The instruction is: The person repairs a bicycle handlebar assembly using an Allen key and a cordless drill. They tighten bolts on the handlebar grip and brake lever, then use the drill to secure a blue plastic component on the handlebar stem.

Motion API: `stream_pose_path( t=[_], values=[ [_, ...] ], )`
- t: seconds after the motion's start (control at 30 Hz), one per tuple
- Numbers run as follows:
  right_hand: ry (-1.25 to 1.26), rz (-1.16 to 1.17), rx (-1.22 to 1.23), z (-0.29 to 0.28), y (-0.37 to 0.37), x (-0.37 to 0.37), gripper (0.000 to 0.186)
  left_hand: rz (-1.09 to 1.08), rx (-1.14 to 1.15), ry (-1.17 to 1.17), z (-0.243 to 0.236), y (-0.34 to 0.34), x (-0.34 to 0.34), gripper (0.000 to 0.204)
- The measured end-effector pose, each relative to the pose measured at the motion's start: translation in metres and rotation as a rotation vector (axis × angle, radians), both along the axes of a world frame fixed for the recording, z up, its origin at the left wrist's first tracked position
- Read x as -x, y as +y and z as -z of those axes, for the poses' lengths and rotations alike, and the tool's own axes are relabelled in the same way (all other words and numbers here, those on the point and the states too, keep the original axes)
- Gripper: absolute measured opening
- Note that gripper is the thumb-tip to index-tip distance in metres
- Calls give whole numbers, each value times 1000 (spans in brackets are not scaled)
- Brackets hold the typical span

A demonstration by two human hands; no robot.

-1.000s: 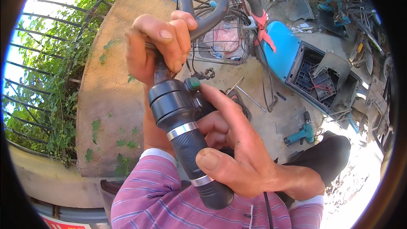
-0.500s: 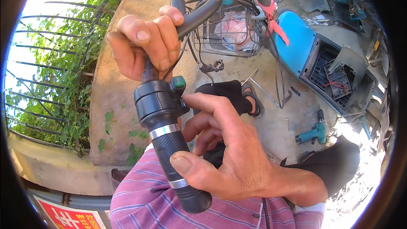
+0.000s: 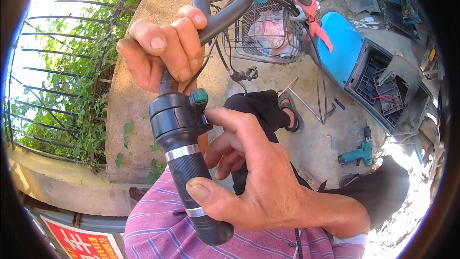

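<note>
My left hand point(image 3: 167, 48) is wrapped around the dark handlebar tube point(image 3: 235, 9), just above the throttle. On that bar sits a black throttle housing point(image 3: 172, 120) with a small green button point(image 3: 199, 96) on its side. Below it runs a black ribbed twist grip point(image 3: 189, 168) with two silver bands, its rounded end toward my body. My right hand point(image 3: 263, 182) holds the twist grip from the right: the thumb lies on the grip's lower part, the index fingertip reaches the housing beside the button, and the other fingers curl, partly hidden.
Ahead, a wire basket point(image 3: 261, 38) holds a pink plastic bag, with loose cables and a brake lever point(image 3: 244, 74) nearby. A blue scooter body point(image 3: 340, 43) lies open to the right. A teal power drill point(image 3: 357, 151) and a metal rod point(image 3: 306, 103) rest on the ground.
The view has shifted slightly, so the background sits a little to the right and lower. Both hands keep their places on the bar and grip.
</note>
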State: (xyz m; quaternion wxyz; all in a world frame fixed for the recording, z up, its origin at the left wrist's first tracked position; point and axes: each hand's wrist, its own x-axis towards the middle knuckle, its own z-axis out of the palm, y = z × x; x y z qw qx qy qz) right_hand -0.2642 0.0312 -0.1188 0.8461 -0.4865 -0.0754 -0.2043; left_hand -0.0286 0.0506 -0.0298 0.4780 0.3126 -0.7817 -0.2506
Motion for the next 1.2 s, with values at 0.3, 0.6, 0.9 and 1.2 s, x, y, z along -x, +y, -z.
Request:
stream_pose_path(
  t=[0.3,0.6,0.9,1.2],
  values=[
    [127,-243,-330,8,-28,-47,58,-40,39,12,2,1,5,52],
    [-16,-440,-478,3,-19,-65,46,-33,41,7,3,-1,4,54],
    [65,-390,-415,-1,-19,-59,50,-59,63,23,4,-1,9,52],
    [228,-308,-232,-14,-15,-29,63,-106,111,76,5,5,15,45]
  ],
)
